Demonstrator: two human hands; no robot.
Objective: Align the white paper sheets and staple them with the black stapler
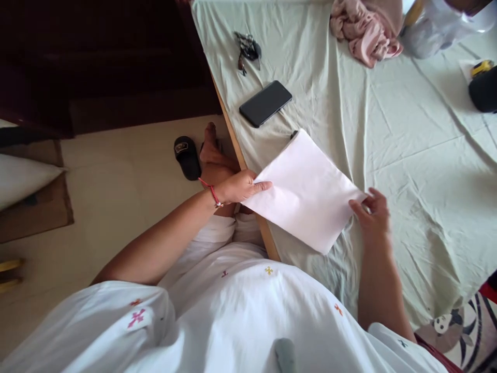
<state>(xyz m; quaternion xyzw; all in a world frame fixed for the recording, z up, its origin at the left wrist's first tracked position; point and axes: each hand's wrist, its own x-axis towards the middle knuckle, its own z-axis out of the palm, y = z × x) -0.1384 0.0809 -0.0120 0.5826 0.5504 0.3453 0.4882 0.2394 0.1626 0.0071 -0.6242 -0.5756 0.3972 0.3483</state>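
A blank white sheet of paper [303, 191] is held slantwise over the near edge of the bed, and I cannot tell whether it is one sheet or more. My left hand [244, 186] grips its left edge, with the thumb on top and the fingers hidden beneath. At the right corner my right hand [370, 208] pinches the paper between thumb and fingers. A small dark object [294, 134] shows just behind the paper's far corner, mostly covered. Beyond it a black smartphone [266, 103] lies flat on the sheet.
The bed's pale green sheet [407, 140] is wrinkled. Keys [248, 51] lie past the phone. Farther right are a crumpled pink cloth [368, 31], a plastic bag [427, 31] and a black object [483, 88] with a yellow item. A black slipper [187, 158] is on the tiled floor.
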